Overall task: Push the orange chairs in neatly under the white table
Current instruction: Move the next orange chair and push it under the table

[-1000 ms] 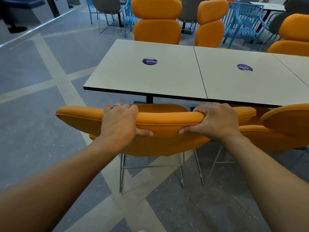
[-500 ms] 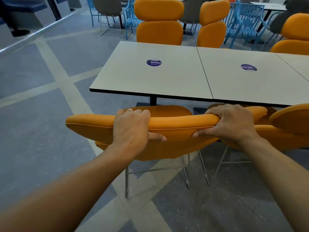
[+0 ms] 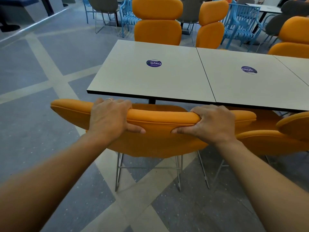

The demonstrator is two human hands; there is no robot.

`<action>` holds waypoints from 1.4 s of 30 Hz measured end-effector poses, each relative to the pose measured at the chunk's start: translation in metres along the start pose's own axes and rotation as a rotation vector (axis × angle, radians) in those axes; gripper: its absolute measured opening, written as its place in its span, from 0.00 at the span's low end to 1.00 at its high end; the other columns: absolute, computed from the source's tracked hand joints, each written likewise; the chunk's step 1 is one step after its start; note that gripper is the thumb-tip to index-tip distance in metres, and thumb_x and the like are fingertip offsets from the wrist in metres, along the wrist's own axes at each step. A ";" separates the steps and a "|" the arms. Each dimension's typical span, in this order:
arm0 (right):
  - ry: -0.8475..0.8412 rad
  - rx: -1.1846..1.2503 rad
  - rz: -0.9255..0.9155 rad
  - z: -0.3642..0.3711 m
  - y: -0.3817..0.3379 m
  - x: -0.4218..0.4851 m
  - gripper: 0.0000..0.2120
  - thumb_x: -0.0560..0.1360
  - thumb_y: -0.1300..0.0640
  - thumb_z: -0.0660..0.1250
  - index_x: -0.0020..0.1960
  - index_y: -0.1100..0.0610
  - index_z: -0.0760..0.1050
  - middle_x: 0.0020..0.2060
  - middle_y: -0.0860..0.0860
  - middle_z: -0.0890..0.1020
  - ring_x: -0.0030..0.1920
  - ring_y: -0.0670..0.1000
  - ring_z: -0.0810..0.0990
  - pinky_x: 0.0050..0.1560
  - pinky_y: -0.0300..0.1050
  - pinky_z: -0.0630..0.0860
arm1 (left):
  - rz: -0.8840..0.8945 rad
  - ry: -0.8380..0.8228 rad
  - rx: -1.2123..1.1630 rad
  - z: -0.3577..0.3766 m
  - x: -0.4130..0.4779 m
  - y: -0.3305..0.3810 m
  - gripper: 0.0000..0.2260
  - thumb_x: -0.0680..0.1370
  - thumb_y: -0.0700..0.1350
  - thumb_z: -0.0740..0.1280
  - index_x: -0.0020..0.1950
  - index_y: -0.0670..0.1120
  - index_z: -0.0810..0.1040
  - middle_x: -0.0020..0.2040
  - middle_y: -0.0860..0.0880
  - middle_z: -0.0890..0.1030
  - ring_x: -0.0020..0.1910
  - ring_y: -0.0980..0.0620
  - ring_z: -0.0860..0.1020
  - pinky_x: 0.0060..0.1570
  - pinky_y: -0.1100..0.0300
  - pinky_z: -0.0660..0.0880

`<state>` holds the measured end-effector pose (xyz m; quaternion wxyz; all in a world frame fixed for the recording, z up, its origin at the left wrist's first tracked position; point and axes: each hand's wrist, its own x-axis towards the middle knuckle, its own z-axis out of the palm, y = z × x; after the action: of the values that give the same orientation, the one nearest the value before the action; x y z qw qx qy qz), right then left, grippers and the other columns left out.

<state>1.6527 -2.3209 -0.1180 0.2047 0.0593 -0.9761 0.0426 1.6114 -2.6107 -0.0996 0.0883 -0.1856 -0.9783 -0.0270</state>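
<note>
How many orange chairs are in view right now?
5. One orange chair at the near edge, gripped by the left hand and right hand; one beside it on the right, cut off; two across the table; one far right. Others may be out of frame.

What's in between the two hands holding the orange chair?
Just a bare stretch of the orange chair, its top edge, with nothing on it. The left hand and right hand grip it either side, as the head view shows.

Orange chair (image 3: 160, 141), seat under white table (image 3: 167, 77)
</note>
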 end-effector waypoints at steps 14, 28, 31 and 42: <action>-0.028 0.028 0.013 0.014 0.043 0.052 0.39 0.58 0.14 0.57 0.46 0.45 0.82 0.38 0.44 0.83 0.38 0.48 0.79 0.38 0.43 0.74 | -0.021 0.014 0.042 0.015 0.060 0.017 0.36 0.60 0.81 0.56 0.50 0.53 0.75 0.44 0.52 0.79 0.44 0.50 0.76 0.51 0.50 0.66; -0.056 0.013 0.035 0.032 0.051 0.094 0.43 0.57 0.12 0.53 0.45 0.46 0.82 0.37 0.45 0.83 0.38 0.49 0.79 0.41 0.48 0.77 | -0.038 -0.014 0.075 0.019 0.104 0.003 0.38 0.60 0.81 0.52 0.52 0.54 0.76 0.46 0.52 0.80 0.46 0.49 0.77 0.51 0.50 0.68; -0.061 0.012 0.029 0.030 0.050 0.090 0.43 0.57 0.12 0.53 0.45 0.46 0.82 0.37 0.45 0.82 0.38 0.49 0.79 0.41 0.49 0.77 | -0.047 -0.033 0.050 0.017 0.098 0.004 0.37 0.62 0.80 0.54 0.55 0.54 0.76 0.49 0.51 0.81 0.49 0.49 0.77 0.53 0.49 0.68; -0.307 0.207 0.042 0.010 0.039 0.096 0.40 0.62 0.15 0.52 0.59 0.40 0.78 0.51 0.41 0.83 0.51 0.48 0.79 0.57 0.58 0.76 | -0.044 -0.142 -0.362 -0.010 0.074 -0.016 0.29 0.73 0.70 0.59 0.69 0.56 0.71 0.65 0.53 0.76 0.63 0.50 0.72 0.67 0.44 0.67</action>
<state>1.5567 -2.2928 -0.0903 0.0453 0.0656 -0.9873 0.1373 1.5397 -2.5998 -0.0762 -0.0166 -0.1782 -0.9651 -0.1911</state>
